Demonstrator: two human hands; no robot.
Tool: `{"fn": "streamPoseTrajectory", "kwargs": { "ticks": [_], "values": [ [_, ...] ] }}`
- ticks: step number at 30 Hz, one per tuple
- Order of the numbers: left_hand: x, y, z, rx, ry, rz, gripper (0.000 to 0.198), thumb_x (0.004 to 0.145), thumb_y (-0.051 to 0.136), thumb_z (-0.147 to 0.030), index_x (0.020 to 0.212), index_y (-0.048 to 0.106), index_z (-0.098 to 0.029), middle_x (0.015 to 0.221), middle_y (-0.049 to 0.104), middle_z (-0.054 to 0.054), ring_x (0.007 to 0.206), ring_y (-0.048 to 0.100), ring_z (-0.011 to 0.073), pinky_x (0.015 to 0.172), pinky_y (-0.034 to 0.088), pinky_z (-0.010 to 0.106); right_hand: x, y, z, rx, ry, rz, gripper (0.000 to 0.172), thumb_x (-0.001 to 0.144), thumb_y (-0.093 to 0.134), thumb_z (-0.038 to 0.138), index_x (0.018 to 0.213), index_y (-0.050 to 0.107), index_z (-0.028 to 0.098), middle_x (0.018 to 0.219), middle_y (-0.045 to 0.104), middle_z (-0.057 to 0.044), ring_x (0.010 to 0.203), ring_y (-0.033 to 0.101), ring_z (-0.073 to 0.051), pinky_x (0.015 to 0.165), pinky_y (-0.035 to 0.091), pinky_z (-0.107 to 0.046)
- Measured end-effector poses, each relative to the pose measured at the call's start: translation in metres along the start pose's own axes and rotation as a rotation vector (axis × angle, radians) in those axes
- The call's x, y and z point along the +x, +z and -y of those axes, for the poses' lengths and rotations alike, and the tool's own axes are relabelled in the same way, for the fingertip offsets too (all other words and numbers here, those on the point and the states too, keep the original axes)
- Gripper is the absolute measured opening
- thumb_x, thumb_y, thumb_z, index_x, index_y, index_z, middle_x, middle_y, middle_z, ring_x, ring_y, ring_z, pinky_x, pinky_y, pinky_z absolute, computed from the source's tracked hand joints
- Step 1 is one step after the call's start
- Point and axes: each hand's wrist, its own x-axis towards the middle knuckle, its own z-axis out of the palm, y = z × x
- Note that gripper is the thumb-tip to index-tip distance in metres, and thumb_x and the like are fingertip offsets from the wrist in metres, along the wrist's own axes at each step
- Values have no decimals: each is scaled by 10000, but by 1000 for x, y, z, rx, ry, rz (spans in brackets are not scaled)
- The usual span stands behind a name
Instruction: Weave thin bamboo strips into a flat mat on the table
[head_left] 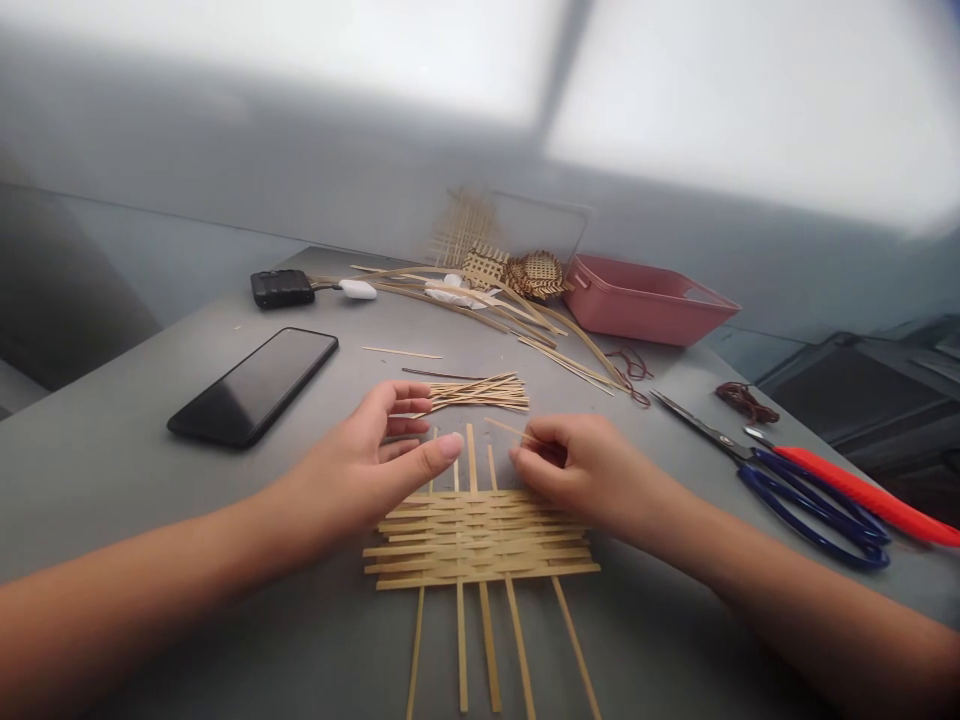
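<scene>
A partly woven mat of pale bamboo strips lies on the grey table in front of me, with several long strips sticking out toward me and away from me. My left hand hovers over the mat's far left part, fingers apart and holding nothing. At the far right part, my right hand is closed in a pinch on a thin bamboo strip, whose free end points left. Just beyond both hands lies a loose bundle of bamboo strips, its left end partly behind my left fingers.
At left lie a phone and a black box cabled to a white piece. Blue-handled scissors, a red-handled tool and brown cord are at right. Behind stand a pink basket and small woven pieces.
</scene>
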Motion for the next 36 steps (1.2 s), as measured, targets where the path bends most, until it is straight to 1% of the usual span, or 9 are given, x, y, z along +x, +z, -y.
{"fn": "streamPoseTrajectory", "kwargs": {
  "ticks": [2,5,9,14,19,22,26,31,36],
  "values": [
    [1,-1,-1,-68,-101,58,773,755,722,-633,1325,345,-271,1369,523,115,1232,556,294,980,461,439,-3,-1,3,62,1,-38,312,792,504,350,552,359,213,527,418,37,515,346,-109,481,262,-251],
    [0,0,-3,-134,-247,206,850,736,789,-514,1364,273,-262,1138,672,65,1023,660,260,884,469,408,-7,-2,8,114,-35,-46,316,821,506,390,580,410,210,531,398,41,518,346,-109,487,272,-249],
    [-3,1,-5,-140,-231,250,755,743,792,-335,1327,331,-207,875,696,-10,828,643,193,773,447,337,-8,-5,7,183,-88,38,414,898,467,515,626,449,203,582,424,31,549,380,-118,499,292,-249],
    [-2,2,-7,-169,-229,238,578,752,781,-301,1217,450,-214,848,678,-28,730,598,144,691,432,289,-9,-22,-7,310,-98,45,383,973,366,509,826,555,212,610,428,32,568,414,-133,539,353,-256],
    [-3,4,-8,-176,-239,220,458,744,790,-310,1097,518,-203,828,666,-27,736,596,140,685,439,272,-13,-35,-13,193,-99,93,370,940,454,548,788,527,219,632,462,26,566,415,-130,514,341,-251],
    [-4,5,-8,-165,-229,209,399,777,766,-351,1065,529,-207,789,659,-33,675,561,125,638,413,255,-13,-35,-11,115,-121,135,348,934,464,509,772,561,217,652,502,10,602,451,-146,534,357,-260],
    [-5,6,-8,-160,-217,222,371,794,751,-367,1046,533,-202,732,631,-44,600,508,104,572,367,233,-12,-32,-7,167,-140,201,287,929,488,444,810,604,210,681,533,3,632,474,-153,559,374,-263],
    [-4,7,-6,-193,-185,249,341,812,736,-361,1034,530,-204,741,622,-45,614,497,99,582,363,227,-10,-29,-5,267,-143,273,211,910,532,374,817,601,198,746,570,-2,669,479,-146,596,396,-256],
    [-6,8,-7,-192,-171,256,314,800,730,-339,1001,530,-204,713,600,-53,610,482,102,587,360,233,-5,-26,-4,299,-114,301,235,885,555,394,783,607,190,717,552,2,666,463,-146,599,388,-261]
  ]
}}
